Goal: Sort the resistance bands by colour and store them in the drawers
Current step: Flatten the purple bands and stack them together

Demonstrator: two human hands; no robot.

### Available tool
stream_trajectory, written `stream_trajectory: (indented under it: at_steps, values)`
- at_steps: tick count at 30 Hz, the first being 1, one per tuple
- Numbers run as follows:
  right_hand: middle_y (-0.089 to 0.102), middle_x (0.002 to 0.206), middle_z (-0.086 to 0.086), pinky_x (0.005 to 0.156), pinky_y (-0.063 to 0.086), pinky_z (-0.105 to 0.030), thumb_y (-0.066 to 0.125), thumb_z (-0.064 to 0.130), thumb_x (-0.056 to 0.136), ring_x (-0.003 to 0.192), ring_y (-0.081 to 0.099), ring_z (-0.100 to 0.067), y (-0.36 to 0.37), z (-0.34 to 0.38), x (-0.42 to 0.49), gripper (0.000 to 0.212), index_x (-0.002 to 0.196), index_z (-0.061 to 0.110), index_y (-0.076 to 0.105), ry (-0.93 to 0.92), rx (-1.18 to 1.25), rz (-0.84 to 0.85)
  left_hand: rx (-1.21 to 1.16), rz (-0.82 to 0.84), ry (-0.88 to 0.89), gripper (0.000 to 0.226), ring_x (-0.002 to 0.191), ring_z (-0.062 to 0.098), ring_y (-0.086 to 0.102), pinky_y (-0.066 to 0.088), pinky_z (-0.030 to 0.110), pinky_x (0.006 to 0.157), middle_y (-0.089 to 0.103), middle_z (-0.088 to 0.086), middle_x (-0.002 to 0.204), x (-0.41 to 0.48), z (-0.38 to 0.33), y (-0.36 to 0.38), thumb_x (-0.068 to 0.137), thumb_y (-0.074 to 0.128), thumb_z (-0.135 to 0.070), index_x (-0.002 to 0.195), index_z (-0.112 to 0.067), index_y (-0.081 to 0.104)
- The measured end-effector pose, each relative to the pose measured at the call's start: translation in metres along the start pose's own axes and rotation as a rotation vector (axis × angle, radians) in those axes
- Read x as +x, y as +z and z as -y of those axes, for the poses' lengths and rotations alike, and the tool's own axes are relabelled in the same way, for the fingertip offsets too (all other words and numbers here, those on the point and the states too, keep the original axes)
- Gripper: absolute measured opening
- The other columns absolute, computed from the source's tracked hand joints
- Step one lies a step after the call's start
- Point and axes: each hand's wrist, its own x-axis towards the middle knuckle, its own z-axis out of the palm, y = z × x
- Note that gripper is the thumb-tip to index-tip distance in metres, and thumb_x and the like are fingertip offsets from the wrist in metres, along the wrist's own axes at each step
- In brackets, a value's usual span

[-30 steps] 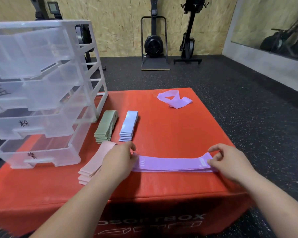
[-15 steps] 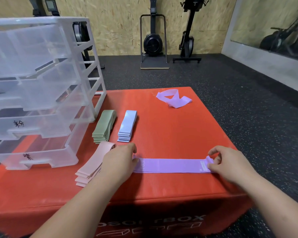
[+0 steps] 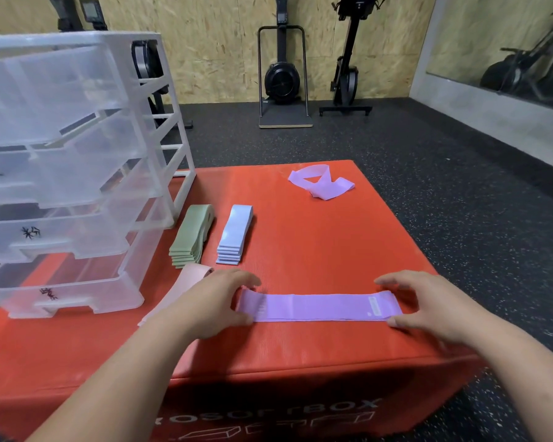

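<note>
**Flattening a purple band at the front edge, drawers not yet filled**

The purple band lies flat and lengthwise along the front edge of the red box, stretched between both hands. The left hand covers its left end, fingers curled over the far side and thumb at the near side. The right hand grips the right end the same way, beside the pale label. Both hands hold the band, and neither hangs free.

The step in hand looks like smoothing this band to begin a purple pile. A green stack and a blue stack sit side by side toward the box's left edge, and a pink stack lies just in front of them, partly hidden by the left arm. A second, loose purple band lies crumpled near the far right corner.

The drawer unit stands on the far left corner with its drawers pulled out, and no bands show through them.

The next move probably calls for letting go, reaching to the far right corner for the loose band and laying it squarely on this one. After that, each pile goes into its marked drawer.
</note>
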Motion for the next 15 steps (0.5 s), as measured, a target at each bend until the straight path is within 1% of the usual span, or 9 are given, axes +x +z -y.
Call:
stream_trajectory:
  at_steps: [2,3,5,7,12,14,15]
  values:
    - [0.062,0.127,0.032,0.108,0.043,-0.019,0.093,0.04,0.068,0.118,0.058,0.006,0.0011,-0.0023,0.0017,0.069,0.129,0.048,0.062,-0.015,-0.007,-0.004,0.029,-0.007,0.004,0.064,0.111,0.0,0.058,0.035,0.016,0.089,0.063,-0.022,0.129,-0.0002,0.0007,0.0001,0.076,0.087,-0.044,0.135,-0.037,0.063]
    - [0.063,0.124,0.032,0.105,0.043,-0.015,0.093,0.038,0.069,0.115,0.059,0.008,0.0005,-0.0032,0.0025,0.066,0.128,0.047,0.064,-0.019,0.0,-0.009,0.039,-0.012,0.006,0.061,0.113,0.002,0.058,0.035,0.016,0.088,0.064,-0.022,0.126,-0.0003,0.0004,-0.0005,0.077,0.087,-0.043,0.133,-0.037,0.064]
    - [0.066,0.12,0.031,0.098,0.041,-0.007,0.094,0.037,0.069,0.111,0.061,0.011,-0.0011,-0.0039,0.0036,0.063,0.124,0.045,0.067,-0.021,0.009,-0.008,0.045,-0.015,0.013,0.055,0.106,0.001,0.058,0.033,0.01,0.084,0.065,-0.023,0.118,0.0,0.0002,-0.0015,0.075,0.087,-0.043,0.125,-0.038,0.067]
    - [0.066,0.118,0.032,0.095,0.039,-0.002,0.094,0.037,0.068,0.109,0.061,0.012,-0.0025,-0.0044,0.004,0.062,0.122,0.046,0.067,-0.02,0.015,0.004,0.058,-0.011,0.014,0.051,0.098,-0.002,0.056,0.033,0.006,0.082,0.065,-0.024,0.111,0.0003,0.0007,-0.0026,0.073,0.088,-0.046,0.12,-0.04,0.068]
    - [0.065,0.117,0.034,0.093,0.038,-0.001,0.095,0.039,0.066,0.108,0.059,0.016,-0.0033,-0.0058,0.0053,0.063,0.121,0.048,0.066,-0.022,0.009,0.013,0.121,-0.009,0.02,0.05,0.089,-0.002,0.052,0.032,0.005,0.077,0.061,-0.026,0.104,0.0004,-0.0002,-0.0059,0.071,0.087,-0.054,0.116,-0.043,0.068]
    - [0.063,0.117,0.035,0.094,0.039,-0.002,0.094,0.041,0.064,0.11,0.058,0.017,-0.0043,-0.0056,0.0057,0.064,0.121,0.049,0.065,-0.027,0.01,0.024,0.109,-0.003,0.033,0.055,0.092,-0.003,0.052,0.033,0.006,0.079,0.059,-0.028,0.104,0.0013,0.0019,-0.0044,0.069,0.086,-0.058,0.119,-0.044,0.067]
    - [0.061,0.119,0.036,0.097,0.04,-0.004,0.094,0.045,0.063,0.111,0.057,0.017,-0.0046,-0.0055,0.0063,0.066,0.122,0.05,0.064,-0.033,0.008,0.029,0.079,0.005,0.027,0.06,0.097,-0.002,0.053,0.036,0.007,0.083,0.059,-0.028,0.107,0.0023,0.004,-0.0024,0.068,0.085,-0.062,0.122,-0.044,0.066]
